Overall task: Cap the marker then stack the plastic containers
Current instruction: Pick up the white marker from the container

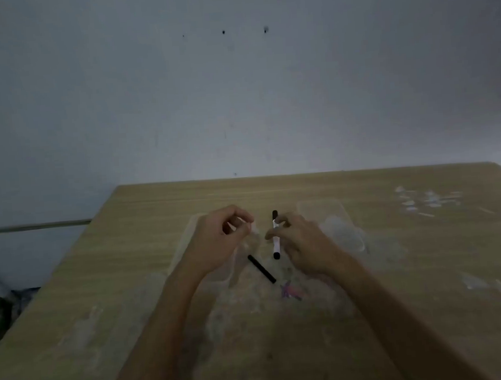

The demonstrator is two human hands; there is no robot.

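My right hand (299, 240) grips a white marker (276, 239) with black ends, holding it nearly upright above the wooden table (399, 268). A long black cap (261, 268) lies slanted on the table just below and left of the marker, between my two hands. Beside it hovers my left hand (217, 243) with loosely curled fingers and nothing visible in them. One clear plastic container (187, 242) sits under my left hand. A second clear container (340, 224) rests to the right of my right hand.
The table has pale smears and a small pink-purple stain (290, 291) near the cap. White marks (427, 201) sit at the far right of the top. A plain grey wall stands behind the table's far edge, and the left edge drops off to the floor.
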